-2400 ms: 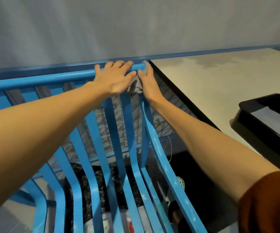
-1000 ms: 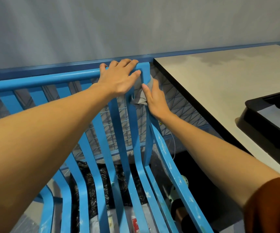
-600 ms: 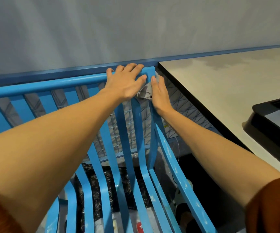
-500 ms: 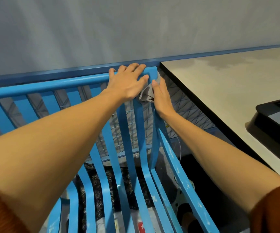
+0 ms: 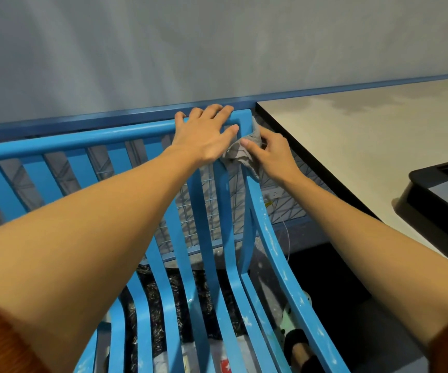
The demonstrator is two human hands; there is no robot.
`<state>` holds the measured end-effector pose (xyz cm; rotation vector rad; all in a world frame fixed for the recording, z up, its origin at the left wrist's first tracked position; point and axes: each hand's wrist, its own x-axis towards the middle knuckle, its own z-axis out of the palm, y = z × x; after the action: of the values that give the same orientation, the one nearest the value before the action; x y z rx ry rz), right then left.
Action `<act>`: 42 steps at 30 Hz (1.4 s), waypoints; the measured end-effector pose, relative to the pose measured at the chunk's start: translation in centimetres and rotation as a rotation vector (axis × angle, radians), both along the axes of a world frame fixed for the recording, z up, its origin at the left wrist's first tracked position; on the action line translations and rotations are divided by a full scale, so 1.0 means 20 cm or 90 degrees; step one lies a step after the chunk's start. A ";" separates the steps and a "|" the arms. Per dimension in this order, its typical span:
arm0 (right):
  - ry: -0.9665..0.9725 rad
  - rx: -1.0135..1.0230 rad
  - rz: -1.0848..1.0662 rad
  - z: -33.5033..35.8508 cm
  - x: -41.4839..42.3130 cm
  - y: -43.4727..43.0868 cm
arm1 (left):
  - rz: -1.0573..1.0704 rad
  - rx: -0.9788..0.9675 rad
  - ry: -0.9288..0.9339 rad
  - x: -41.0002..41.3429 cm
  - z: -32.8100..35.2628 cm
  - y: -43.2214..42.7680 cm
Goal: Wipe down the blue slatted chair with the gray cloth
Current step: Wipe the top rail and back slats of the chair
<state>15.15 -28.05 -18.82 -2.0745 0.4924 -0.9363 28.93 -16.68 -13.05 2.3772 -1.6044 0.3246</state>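
Gray woven cloth (image 5: 240, 152) pinched in right hand (image 5: 274, 154) against blue slatted chair (image 5: 266, 224); left hand (image 5: 204, 138) spread over rounded rail (image 5: 83, 140).

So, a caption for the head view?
Left hand rests on blue chair; right hand holds gray cloth at its top corner.

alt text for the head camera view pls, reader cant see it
A person's right hand grips a gray cloth against the upper right corner of a blue slatted chair, while the left hand rests on the top rail beside it. A pale table with a black tray stands to the right.
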 end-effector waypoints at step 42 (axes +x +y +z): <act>0.091 0.196 -0.031 -0.27 -0.15 0.17 | 0.017 -0.025 -0.078 -0.02 -0.06 0.01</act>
<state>12.13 -24.70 -24.16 -1.8623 0.7178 -0.6922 28.45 -16.50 -14.16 2.3929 -1.6041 0.5106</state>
